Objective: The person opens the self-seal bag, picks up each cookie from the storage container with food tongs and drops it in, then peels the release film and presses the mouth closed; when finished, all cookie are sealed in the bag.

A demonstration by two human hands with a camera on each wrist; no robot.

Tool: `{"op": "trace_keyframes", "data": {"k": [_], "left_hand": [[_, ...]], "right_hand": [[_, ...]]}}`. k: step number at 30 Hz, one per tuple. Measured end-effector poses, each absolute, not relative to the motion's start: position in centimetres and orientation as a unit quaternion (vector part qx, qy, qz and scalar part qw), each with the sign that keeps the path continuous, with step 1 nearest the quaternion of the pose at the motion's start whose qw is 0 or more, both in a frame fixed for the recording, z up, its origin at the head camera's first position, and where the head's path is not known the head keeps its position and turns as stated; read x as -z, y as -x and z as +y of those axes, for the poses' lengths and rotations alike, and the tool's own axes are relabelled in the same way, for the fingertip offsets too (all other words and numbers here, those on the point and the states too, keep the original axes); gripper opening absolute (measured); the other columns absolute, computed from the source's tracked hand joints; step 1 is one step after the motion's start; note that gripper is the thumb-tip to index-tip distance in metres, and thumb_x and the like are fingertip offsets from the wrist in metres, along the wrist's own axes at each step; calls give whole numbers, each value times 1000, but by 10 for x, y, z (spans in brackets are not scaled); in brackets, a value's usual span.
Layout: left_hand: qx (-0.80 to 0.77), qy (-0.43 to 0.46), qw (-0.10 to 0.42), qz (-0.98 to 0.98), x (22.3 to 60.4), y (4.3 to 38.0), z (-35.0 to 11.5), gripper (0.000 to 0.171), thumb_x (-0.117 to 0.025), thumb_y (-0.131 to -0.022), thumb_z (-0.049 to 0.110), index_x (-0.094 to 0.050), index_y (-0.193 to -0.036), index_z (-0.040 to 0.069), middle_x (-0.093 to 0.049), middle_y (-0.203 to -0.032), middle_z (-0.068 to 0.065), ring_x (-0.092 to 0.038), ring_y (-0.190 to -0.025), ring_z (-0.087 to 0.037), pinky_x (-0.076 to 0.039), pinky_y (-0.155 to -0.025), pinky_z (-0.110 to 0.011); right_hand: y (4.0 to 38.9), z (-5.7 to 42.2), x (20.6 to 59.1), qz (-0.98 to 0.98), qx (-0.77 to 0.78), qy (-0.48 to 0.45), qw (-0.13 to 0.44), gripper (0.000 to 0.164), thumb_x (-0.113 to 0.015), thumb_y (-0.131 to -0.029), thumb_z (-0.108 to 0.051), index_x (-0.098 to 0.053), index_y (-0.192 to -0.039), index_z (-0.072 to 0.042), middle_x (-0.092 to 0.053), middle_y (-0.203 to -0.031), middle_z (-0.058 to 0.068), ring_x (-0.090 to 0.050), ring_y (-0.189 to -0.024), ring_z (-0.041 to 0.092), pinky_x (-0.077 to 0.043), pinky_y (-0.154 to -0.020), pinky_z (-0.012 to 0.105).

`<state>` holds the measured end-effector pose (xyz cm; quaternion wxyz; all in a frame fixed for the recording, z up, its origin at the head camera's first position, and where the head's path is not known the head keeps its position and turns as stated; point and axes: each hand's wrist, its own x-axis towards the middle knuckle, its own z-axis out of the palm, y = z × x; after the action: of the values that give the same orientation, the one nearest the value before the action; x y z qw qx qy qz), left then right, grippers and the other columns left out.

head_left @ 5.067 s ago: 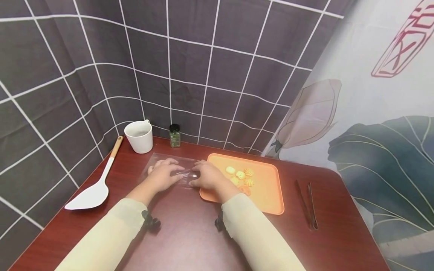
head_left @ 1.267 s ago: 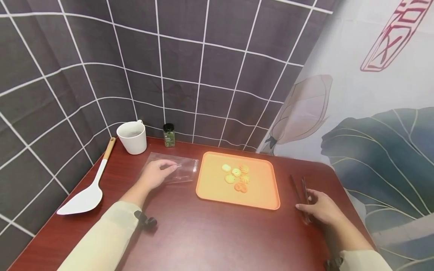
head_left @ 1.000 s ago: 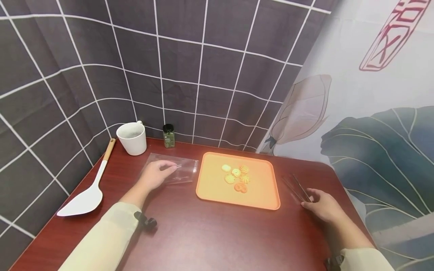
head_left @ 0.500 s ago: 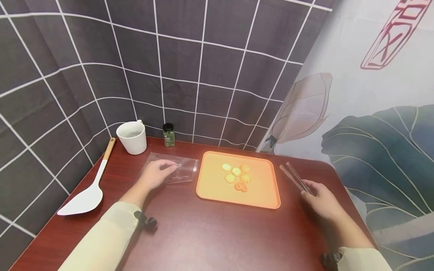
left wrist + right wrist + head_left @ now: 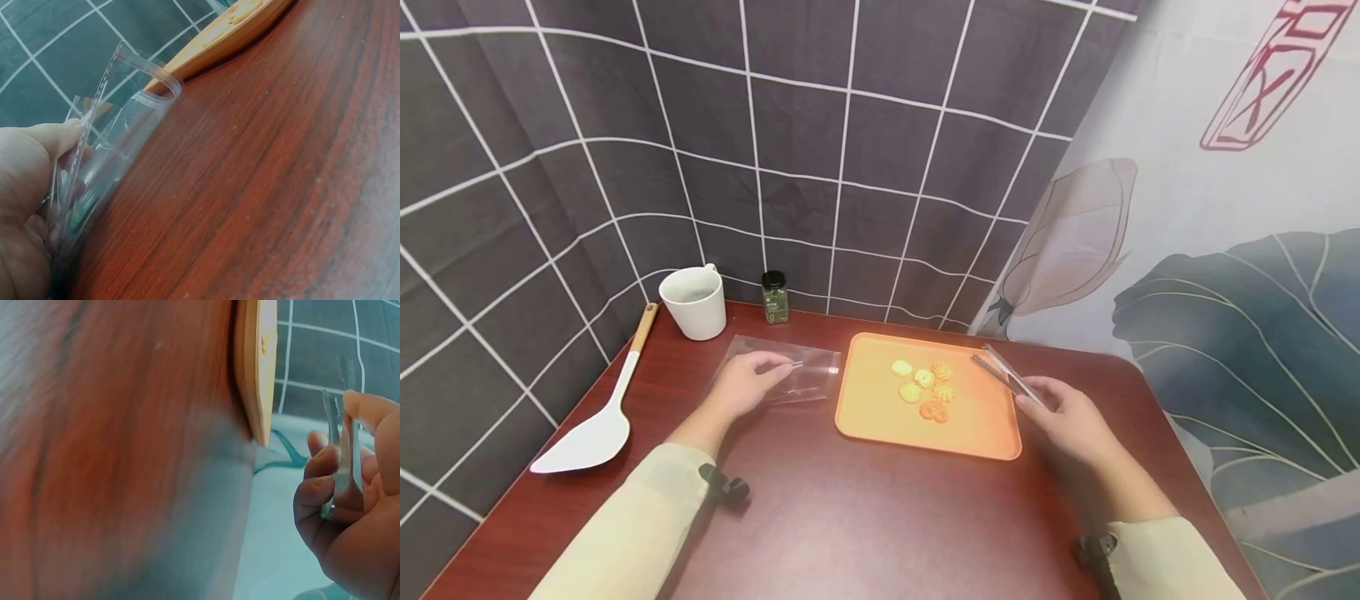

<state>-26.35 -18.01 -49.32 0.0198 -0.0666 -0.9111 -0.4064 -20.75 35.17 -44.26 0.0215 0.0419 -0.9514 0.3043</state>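
Observation:
My left hand (image 5: 748,385) pinches the edge of a clear plastic bag (image 5: 814,377) lying left of the tray. In the left wrist view the mouth of the bag (image 5: 140,103) gapes towards the tray, thumb at its edge. My right hand (image 5: 1070,419) grips metal tongs (image 5: 1009,375), their tips apart over the right part of the orange tray (image 5: 880,429). Fingers curl round the tongs (image 5: 347,475) in the right wrist view. Several small cookies (image 5: 911,392) sit in the middle of the tray, one of them a browner pretzel-shaped cookie (image 5: 934,410).
A white mug (image 5: 697,310) stands at the back left, with a green spice jar (image 5: 776,300) beside it. A white spatula (image 5: 587,437) with a wooden handle lies along the left table edge. A tiled curtain (image 5: 805,208) rises behind the table.
Both hands were at the bag at first. My right hand then went to the tongs on the right, lifted them and carried them left over the tray. My left hand stays at the bag.

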Motion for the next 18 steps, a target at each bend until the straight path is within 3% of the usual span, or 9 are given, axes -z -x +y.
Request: {"op": "trace_keyframes", "data": {"k": [8,18], "left_hand": [[410,63,19,-910,493,265,-180,34,-68,-104,45,-79,-125,19,-77,-134,-8,-65,-136,-34,-48,-116,-60],[418,57,13,-906,496,264,-180,35,-69,-104,45,-79,-125,19,-76,-136,-8,-65,-137,-34,-48,-117,-60]], "right_hand": [[228,334,445,-949,-309,-64,-5,53,-73,-103,-34,-62,-144,-2,-73,-136,22,-70,-127,39,-55,-108,59],[246,316,454,-954,-289,-84,-8,45,-75,-101,-33,-69,-136,-5,-78,-124,21,-73,-115,35,-57,-103,56]]}}
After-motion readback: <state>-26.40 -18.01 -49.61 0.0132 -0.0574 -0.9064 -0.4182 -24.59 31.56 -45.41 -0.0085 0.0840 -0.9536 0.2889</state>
